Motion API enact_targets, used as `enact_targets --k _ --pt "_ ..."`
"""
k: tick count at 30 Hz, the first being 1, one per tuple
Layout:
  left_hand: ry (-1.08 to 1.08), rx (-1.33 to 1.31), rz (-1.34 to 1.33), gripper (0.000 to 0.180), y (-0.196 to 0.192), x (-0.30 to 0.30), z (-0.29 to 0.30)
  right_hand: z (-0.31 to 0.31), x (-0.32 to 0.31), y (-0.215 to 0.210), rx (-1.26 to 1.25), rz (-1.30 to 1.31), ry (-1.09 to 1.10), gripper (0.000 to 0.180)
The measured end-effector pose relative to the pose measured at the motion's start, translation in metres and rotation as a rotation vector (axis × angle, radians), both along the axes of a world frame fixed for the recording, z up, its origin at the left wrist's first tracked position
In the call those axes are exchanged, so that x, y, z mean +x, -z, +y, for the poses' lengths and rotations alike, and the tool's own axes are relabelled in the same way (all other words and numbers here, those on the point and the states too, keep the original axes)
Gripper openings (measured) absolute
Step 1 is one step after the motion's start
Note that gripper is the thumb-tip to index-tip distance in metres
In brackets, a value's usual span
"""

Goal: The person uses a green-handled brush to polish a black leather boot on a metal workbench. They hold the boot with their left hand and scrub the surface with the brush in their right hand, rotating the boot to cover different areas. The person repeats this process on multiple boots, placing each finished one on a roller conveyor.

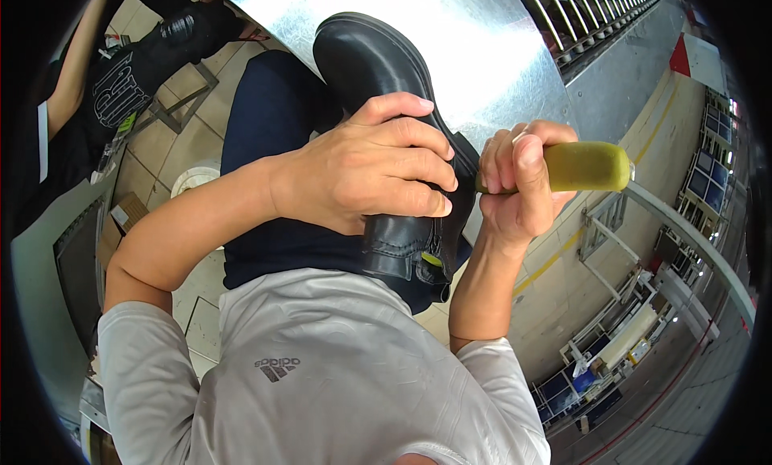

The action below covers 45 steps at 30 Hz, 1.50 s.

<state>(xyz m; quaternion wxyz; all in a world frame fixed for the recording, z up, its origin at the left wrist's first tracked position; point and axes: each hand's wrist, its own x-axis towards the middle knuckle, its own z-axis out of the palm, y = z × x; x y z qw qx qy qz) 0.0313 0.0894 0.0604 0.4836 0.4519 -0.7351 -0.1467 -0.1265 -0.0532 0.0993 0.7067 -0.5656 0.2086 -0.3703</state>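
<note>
both bare hands are brought together at a single boot. by the left hand, the ankle of a smooth black leather-look boot with a rounded toe is held from above, the fingers half curled and slightly parted over it, the thumb hidden beneath. by the right hand, closed into a fist, a thick, rounded olive-yellow handle is gripped, its broad end left jutting out to the right. its inner end is brought close to the side of the boot; whether contact is made there cannot be told.

the boot is placed over the lap, its toe pointed away from the body and seen against a shiny sheet-metal tabletop, its shaft turned toward the body. near the shaft opening, a small bright yellow-green patch is shown.

dark navy trousers and a pale grey short-sleeved shirt are worn. beyond the tabletop, a row of metal rods is seen. at the left, a co-worker in black clothing is partly shown above beige floor tiles.
</note>
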Motion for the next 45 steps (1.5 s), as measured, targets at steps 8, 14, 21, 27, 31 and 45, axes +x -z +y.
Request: enact_targets --k 8,14,21,27,31,45 --pt "-0.021 -0.017 0.079 0.052 0.002 -0.006 -0.001 0.002 0.006 0.002 -0.018 0.006 -0.046 0.017" --pt "0.019 0.017 0.015 0.056 -0.003 -0.002 0.002 0.002 0.03 -0.003 -0.003 0.135 -0.108 0.011" --pt "0.003 0.064 -0.059 0.029 -0.006 -0.001 0.003 -0.043 0.001 0.004 0.347 -0.313 0.121 0.025" --pt "-0.02 0.049 -0.061 0.027 -0.008 -0.006 0.004 -0.011 -0.052 0.014 0.214 -0.356 0.119 0.025" --pt "-0.016 0.036 -0.059 0.028 -0.005 -0.006 0.008 0.011 -0.049 0.023 0.157 -0.28 0.164 0.018" --pt "0.016 0.015 -0.068 0.047 0.003 -0.002 0.015 0.013 0.007 -0.011 0.003 0.271 -0.012 0.022"
